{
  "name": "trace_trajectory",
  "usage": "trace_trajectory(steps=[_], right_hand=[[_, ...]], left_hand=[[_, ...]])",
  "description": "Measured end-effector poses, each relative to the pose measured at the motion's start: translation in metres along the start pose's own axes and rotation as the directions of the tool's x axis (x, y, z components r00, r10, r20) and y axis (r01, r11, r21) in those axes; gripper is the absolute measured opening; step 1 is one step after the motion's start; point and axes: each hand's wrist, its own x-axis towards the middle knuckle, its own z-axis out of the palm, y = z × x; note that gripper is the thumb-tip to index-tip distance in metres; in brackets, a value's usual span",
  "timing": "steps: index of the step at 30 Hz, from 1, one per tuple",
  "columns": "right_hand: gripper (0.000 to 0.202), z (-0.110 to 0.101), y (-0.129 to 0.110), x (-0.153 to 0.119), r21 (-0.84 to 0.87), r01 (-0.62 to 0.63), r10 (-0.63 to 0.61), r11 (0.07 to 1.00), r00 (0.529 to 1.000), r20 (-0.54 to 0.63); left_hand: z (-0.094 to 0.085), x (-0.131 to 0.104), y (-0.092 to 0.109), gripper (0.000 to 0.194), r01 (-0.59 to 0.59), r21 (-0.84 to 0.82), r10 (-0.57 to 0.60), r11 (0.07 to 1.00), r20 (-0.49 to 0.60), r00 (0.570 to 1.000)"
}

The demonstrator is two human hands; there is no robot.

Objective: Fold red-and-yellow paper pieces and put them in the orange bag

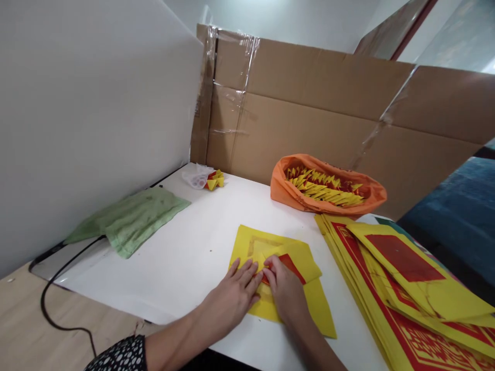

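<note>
Two yellow paper sheets lie on the white tabletop in front of me. The lower yellow sheet (320, 309) is flat and larger in view. On top of it, a smaller yellow sheet with a red rectangle (305, 257) lies at an angle. My left hand (237, 286) rests on the papers, fingers stretched out flat. Close beside it, my right hand (286, 288) pinches the edge of the upper sheet between thumb and bent fingers. Both hands cover part of the red rectangle, and the exact fold or edge under the fingertips is hidden.
An orange bag (282, 185) full of folded yellow-and-red paper pieces (328, 188) stands at the back. Yellow-and-red printed papers (402, 309) are stacked on the right. A green cloth (143, 216), a black cable (46, 309) and a plastic-wrapped bundle (204, 178) lie left. Cardboard (301, 113) stands behind.
</note>
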Motion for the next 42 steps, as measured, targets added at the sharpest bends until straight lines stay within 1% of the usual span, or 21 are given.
trace_trajectory(steps=[5,8,11,13,16,20,22,23,25,27,29,31,32,34,36,37,38,39,40,41,42], right_hand=[[0.015,-0.001,-0.004,0.001,-0.034,-0.035,0.036,0.999,0.999,0.019],[0.015,-0.002,-0.006,0.002,-0.043,-0.043,0.044,0.998,0.999,0.027],[0.014,-0.004,-0.006,0.001,-0.058,-0.061,0.062,0.996,0.998,0.018],[0.014,-0.008,-0.003,-0.002,-0.024,-0.084,0.084,0.996,0.996,0.016],[0.02,-0.016,0.006,-0.009,0.123,-0.098,0.097,0.988,0.995,0.015],[0.026,-0.025,0.019,-0.017,0.304,-0.083,0.093,0.949,0.995,-0.018],[0.026,-0.026,0.025,-0.022,0.298,-0.004,0.023,0.954,0.998,-0.058],[0.027,-0.025,0.028,-0.026,0.257,0.06,-0.04,0.965,0.996,-0.081],[0.029,-0.021,0.034,-0.037,0.108,0.188,-0.178,0.976,0.979,-0.098],[0.034,-0.016,0.04,-0.05,-0.051,0.246,-0.249,0.968,0.966,-0.066],[0.042,-0.011,0.043,-0.061,-0.145,0.234,-0.24,0.961,0.97,-0.028],[0.046,-0.008,0.043,-0.069,-0.145,0.18,-0.184,0.973,0.983,-0.009],[0.046,-0.008,0.042,-0.071,-0.116,0.147,-0.149,0.982,0.989,-0.005],[0.045,-0.01,0.038,-0.072,-0.012,0.081,-0.081,0.997,0.997,-0.001],[0.045,-0.016,0.034,-0.072,0.154,0.03,-0.027,0.988,0.999,-0.022],[0.045,-0.019,0.033,-0.072,0.265,0.013,0.002,0.964,0.999,-0.054],[0.044,-0.022,0.031,-0.073,0.397,-0.007,0.045,0.918,0.995,-0.086],[0.043,-0.025,0.03,-0.075,0.539,-0.036,0.104,0.842,0.99,-0.096],[0.042,-0.028,0.029,-0.078,0.678,-0.08,0.169,0.73,0.983,-0.065],[0.044,-0.029,0.027,-0.081,0.798,-0.139,0.216,0.586,0.976,0.011],[0.047,-0.029,0.024,-0.083,0.882,-0.208,0.225,0.423,0.967,0.12]], left_hand=[[-0.005,0.0,0.001,0.046,0.001,0.034,-0.002,0.999,0.027,1.0],[-0.008,0.0,0.002,0.048,0.0,0.059,-0.005,0.998,0.081,0.997],[-0.013,0.002,0.004,0.05,0.011,0.087,-0.025,0.996,0.162,0.987],[-0.016,0.004,0.005,0.054,0.006,0.113,-0.031,0.994,0.222,0.975],[-0.022,0.01,0.004,0.061,-0.033,0.133,-0.005,0.991,0.271,0.962],[-0.03,0.02,-0.005,0.067,-0.143,0.12,0.109,0.982,0.253,0.961],[-0.035,0.025,-0.013,0.066,-0.218,0.088,0.194,0.972,0.225,0.955],[-0.037,0.028,-0.016,0.065,-0.252,0.064,0.234,0.966,0.206,0.95],[-0.04,0.032,-0.022,0.062,-0.309,0.007,0.303,0.951,0.172,0.937],[-0.039,0.034,-0.027,0.062,-0.342,-0.054,0.346,0.938,0.147,0.927],[-0.036,0.035,-0.031,0.063,-0.357,-0.127,0.373,0.925,0.144,0.916],[-0.032,0.036,-0.035,0.061,-0.356,-0.202,0.389,0.912,0.152,0.909],[-0.029,0.037,-0.037,0.059,-0.347,-0.237,0.388,0.907,0.157,0.908],[-0.025,0.039,-0.041,0.056,-0.3,-0.294,0.356,0.907,0.158,0.921],[-0.022,0.042,-0.047,0.055,-0.235,-0.325,0.295,0.916,0.151,0.943],[-0.021,0.043,-0.05,0.054,-0.215,-0.322,0.273,0.922,0.144,0.951],[-0.02,0.045,-0.052,0.051,-0.216,-0.302,0.267,0.928,0.137,0.954],[-0.02,0.046,-0.055,0.047,-0.239,-0.264,0.279,0.935,0.13,0.951],[-0.02,0.046,-0.057,0.043,-0.274,-0.207,0.303,0.939,0.127,0.944],[-0.021,0.047,-0.057,0.04,-0.31,-0.137,0.327,0.941,0.131,0.936],[-0.022,0.047,-0.057,0.04,-0.338,-0.059,0.343,0.939,0.136,0.929]])
